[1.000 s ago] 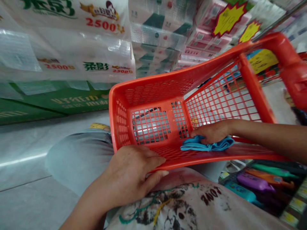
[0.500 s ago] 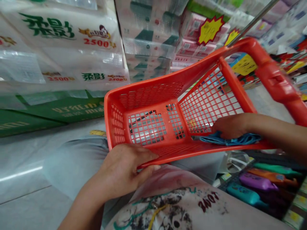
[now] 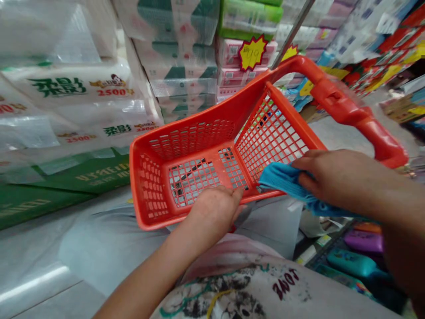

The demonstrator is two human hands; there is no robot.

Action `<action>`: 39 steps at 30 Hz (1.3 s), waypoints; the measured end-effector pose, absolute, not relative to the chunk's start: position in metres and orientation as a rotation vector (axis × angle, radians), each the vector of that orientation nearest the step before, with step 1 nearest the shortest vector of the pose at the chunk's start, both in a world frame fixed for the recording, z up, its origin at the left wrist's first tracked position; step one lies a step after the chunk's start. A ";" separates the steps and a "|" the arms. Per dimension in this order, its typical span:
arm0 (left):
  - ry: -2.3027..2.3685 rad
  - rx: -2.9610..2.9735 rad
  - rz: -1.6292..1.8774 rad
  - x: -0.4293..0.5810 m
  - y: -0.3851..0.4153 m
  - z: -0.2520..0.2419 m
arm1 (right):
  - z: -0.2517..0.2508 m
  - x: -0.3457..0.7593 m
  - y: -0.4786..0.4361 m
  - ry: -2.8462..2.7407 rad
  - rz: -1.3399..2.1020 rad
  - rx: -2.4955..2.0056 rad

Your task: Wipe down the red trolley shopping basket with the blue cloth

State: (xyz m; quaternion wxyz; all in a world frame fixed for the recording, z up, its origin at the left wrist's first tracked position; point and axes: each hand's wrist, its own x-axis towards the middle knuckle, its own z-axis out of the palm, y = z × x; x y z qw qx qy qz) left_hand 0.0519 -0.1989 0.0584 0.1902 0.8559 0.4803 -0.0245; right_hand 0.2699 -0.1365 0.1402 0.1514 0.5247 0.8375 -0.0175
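Left hand (image 3: 214, 208): closed over the near rim of a red plastic shopping basket (image 3: 148, 188), which sits tilted at lower centre. Right hand (image 3: 335, 179): clamps a blue cloth (image 3: 285, 182) onto that rim, over it now rather than lying inside. Upper left: wrapped tissue packs (image 3: 56, 88).

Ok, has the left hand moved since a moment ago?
Yes: the left hand has shifted along the near rim of the red basket, toward the handle, judged against the basket's mesh floor.
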 end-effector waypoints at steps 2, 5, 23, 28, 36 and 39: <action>1.346 2.437 -0.033 0.064 -0.196 0.057 | 0.134 0.255 -0.159 2.438 -0.082 1.338; 1.379 2.538 0.016 0.074 -0.195 0.051 | 0.123 0.258 -0.175 2.669 -0.063 1.369; 1.358 2.846 0.597 0.072 -0.192 0.034 | 0.112 0.357 -0.190 2.531 0.536 2.498; 1.301 2.735 0.475 0.097 -0.183 0.047 | 0.117 0.349 -0.193 2.679 0.448 2.285; 1.078 2.879 0.573 0.126 -0.165 0.046 | 0.130 0.380 -0.173 2.443 0.467 2.491; 1.040 2.923 0.725 0.115 -0.166 0.043 | 0.137 0.388 -0.173 2.571 0.429 2.283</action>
